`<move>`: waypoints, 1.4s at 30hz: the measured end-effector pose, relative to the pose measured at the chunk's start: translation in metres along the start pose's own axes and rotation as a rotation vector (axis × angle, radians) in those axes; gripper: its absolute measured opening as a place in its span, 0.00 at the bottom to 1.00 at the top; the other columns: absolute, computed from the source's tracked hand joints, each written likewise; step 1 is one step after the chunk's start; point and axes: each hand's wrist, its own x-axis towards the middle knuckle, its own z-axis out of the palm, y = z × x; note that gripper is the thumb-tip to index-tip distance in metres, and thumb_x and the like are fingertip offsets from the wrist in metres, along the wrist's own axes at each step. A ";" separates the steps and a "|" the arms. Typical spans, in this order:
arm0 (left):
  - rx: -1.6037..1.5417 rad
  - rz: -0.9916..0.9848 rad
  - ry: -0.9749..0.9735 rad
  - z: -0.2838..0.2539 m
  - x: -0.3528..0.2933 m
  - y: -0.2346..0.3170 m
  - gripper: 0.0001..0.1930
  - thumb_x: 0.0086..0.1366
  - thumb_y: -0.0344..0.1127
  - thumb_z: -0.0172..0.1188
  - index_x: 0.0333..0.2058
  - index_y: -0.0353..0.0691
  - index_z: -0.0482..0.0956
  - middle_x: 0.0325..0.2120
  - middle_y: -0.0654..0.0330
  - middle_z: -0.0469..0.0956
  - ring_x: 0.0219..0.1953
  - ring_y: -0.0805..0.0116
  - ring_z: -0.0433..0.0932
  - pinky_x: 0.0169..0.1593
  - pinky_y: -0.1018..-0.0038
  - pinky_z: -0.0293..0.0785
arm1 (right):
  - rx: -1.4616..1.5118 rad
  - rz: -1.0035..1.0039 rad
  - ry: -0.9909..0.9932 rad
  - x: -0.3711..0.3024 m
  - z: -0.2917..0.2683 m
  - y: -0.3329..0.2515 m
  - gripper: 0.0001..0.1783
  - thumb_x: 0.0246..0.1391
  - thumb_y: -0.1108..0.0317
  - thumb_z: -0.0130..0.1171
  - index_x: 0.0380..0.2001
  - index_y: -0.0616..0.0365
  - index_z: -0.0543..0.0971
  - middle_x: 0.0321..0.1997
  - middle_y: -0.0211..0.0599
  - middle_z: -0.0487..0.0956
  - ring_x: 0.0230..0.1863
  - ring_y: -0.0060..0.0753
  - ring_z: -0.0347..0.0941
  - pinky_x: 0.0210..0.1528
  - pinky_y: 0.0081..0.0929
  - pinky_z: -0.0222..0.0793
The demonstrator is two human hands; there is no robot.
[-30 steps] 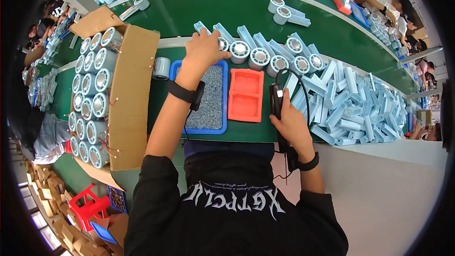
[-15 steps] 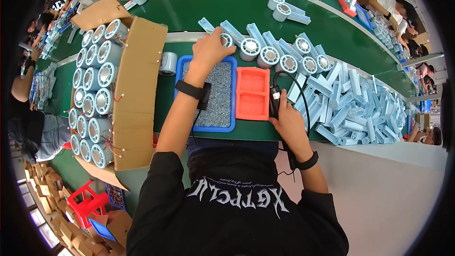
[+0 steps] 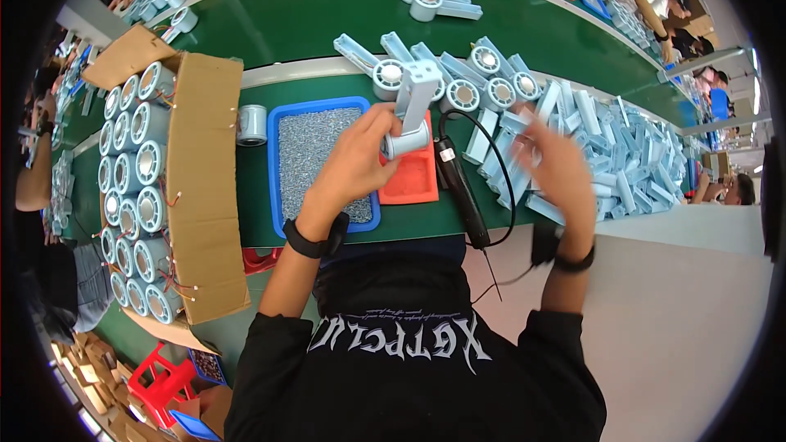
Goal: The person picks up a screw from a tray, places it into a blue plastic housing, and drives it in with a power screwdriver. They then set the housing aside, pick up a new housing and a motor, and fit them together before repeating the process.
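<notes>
My left hand is closed on a light-blue cylinder with a handle, lifted above the red two-compartment tray. Its handle points up and away from me. To the right, my right hand is smeared by motion over the near side of a heap of light-blue handle pieces; whether it holds anything is unclear. Between the red tray and the heap lies a black electric screwdriver with a looped cable, untouched. Left of the red tray is a blue tray full of small grey metal pieces, probably screws.
A cardboard box of wired light-blue cylinders stands at left, a single cylinder beside it. Joined cylinder-and-handle units line the table's far side. Beyond runs a green belt carrying more units. Other people work at far right and left.
My left hand has drawn back toward me with a cylinder-and-handle unit raised in it. My right hand has let go of the electric screwdriver and moved right. The view has shifted slightly.
</notes>
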 end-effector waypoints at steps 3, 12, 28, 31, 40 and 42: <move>0.033 0.030 -0.047 0.015 0.004 -0.008 0.19 0.41 0.21 0.61 0.32 0.38 0.64 0.38 0.53 0.69 0.40 0.49 0.71 0.38 0.63 0.69 | 0.081 0.108 0.083 0.075 -0.038 0.062 0.22 0.47 0.64 0.57 0.48 0.55 0.71 0.28 0.43 0.78 0.28 0.39 0.75 0.33 0.31 0.69; 0.061 -0.249 -0.177 0.013 0.013 -0.003 0.21 0.41 0.25 0.66 0.34 0.38 0.64 0.35 0.50 0.72 0.39 0.48 0.72 0.39 0.67 0.69 | -0.307 0.167 -0.534 0.153 0.029 0.116 0.33 0.26 0.62 0.68 0.43 0.55 0.71 0.37 0.43 0.77 0.39 0.43 0.73 0.41 0.34 0.68; 0.142 -0.146 -0.039 0.033 0.008 -0.014 0.21 0.45 0.27 0.63 0.38 0.36 0.64 0.35 0.51 0.71 0.38 0.46 0.70 0.39 0.60 0.69 | 0.607 0.153 0.385 0.027 -0.040 0.055 0.29 0.34 0.63 0.67 0.40 0.55 0.65 0.34 0.32 0.70 0.31 0.24 0.69 0.34 0.21 0.66; 0.226 -0.090 -0.020 0.031 0.005 -0.010 0.21 0.46 0.26 0.62 0.39 0.35 0.65 0.37 0.51 0.70 0.41 0.48 0.70 0.41 0.61 0.69 | 0.452 0.138 0.401 -0.016 -0.004 -0.017 0.29 0.29 0.62 0.69 0.34 0.56 0.63 0.31 0.30 0.65 0.30 0.23 0.66 0.29 0.23 0.64; 0.241 0.069 -0.053 0.030 0.005 -0.017 0.21 0.48 0.26 0.60 0.43 0.32 0.66 0.41 0.52 0.68 0.44 0.49 0.68 0.46 0.62 0.67 | 0.240 0.109 0.189 -0.031 0.091 -0.084 0.27 0.36 0.61 0.68 0.35 0.60 0.65 0.36 0.47 0.65 0.28 0.51 0.68 0.30 0.38 0.68; 0.206 0.042 -0.087 0.025 0.006 -0.019 0.20 0.49 0.26 0.59 0.43 0.33 0.66 0.41 0.52 0.68 0.44 0.49 0.69 0.46 0.62 0.67 | 0.258 0.112 0.205 -0.028 0.096 -0.087 0.26 0.38 0.62 0.67 0.36 0.61 0.65 0.37 0.48 0.64 0.29 0.52 0.68 0.31 0.39 0.68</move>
